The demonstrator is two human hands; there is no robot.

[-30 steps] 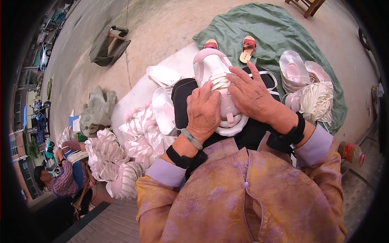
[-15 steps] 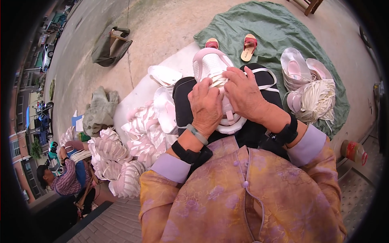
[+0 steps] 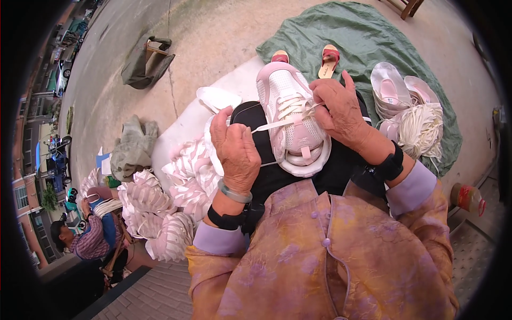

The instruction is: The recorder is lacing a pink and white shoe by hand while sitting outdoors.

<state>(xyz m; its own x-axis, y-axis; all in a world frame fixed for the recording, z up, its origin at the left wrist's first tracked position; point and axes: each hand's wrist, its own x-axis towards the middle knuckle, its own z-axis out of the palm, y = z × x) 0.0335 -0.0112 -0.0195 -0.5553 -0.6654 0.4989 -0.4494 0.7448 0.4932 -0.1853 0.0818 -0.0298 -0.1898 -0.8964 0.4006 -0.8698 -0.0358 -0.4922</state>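
Holding one sneaker (image 3: 290,114), one lace (image 3: 272,126): left hand (image 3: 234,149), right hand (image 3: 341,109)

shoe (image 3: 290,114): we see white mesh, pink trim
lace (image 3: 274,125): white
cloth (image 3: 368,40): green
blouse (image 3: 341,256): perhaps mottled orange-lilac

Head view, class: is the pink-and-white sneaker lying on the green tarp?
No, the sneaker rests on the person's dark lap, held between the left hand and right hand, not on the green tarp.

Outdoor street-side shoe workspace, bare concrete ground (image 3: 213,37), green tarp (image 3: 373,37) at upper right, stacked white shoe parts (image 3: 160,208), buildings and parked vehicles (image 3: 61,69) at far left
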